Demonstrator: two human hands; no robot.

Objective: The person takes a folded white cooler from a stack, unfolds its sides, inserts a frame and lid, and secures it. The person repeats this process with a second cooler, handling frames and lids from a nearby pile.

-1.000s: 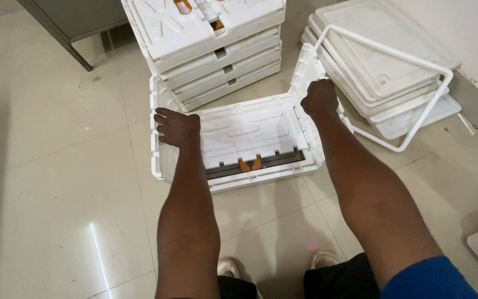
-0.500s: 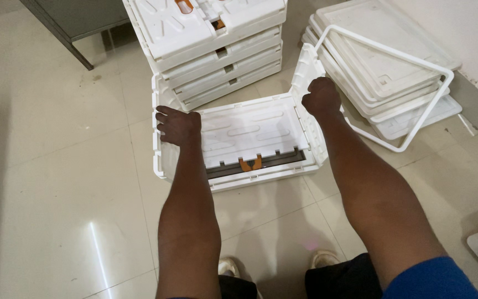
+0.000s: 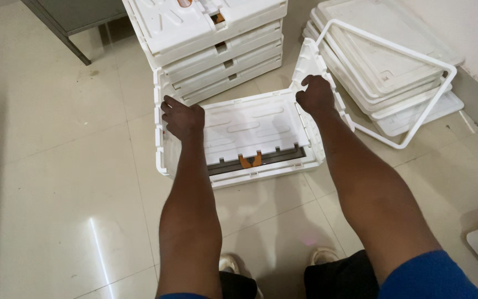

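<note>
Hardly anything is changed from the earlier frames: both hands are kept closed on the hinged end flaps of the white plastic folding crate [image 3: 250,130], which lies on the pale tiled floor [image 3: 56,166] before a stack of folded white crates [image 3: 217,50]. The left hand [image 3: 182,117] is clamped on the left flap, the right hand [image 3: 316,95] on the right. For a clean fold, the flaps are best moved evenly, with fingers kept clear of the hinges.
</note>
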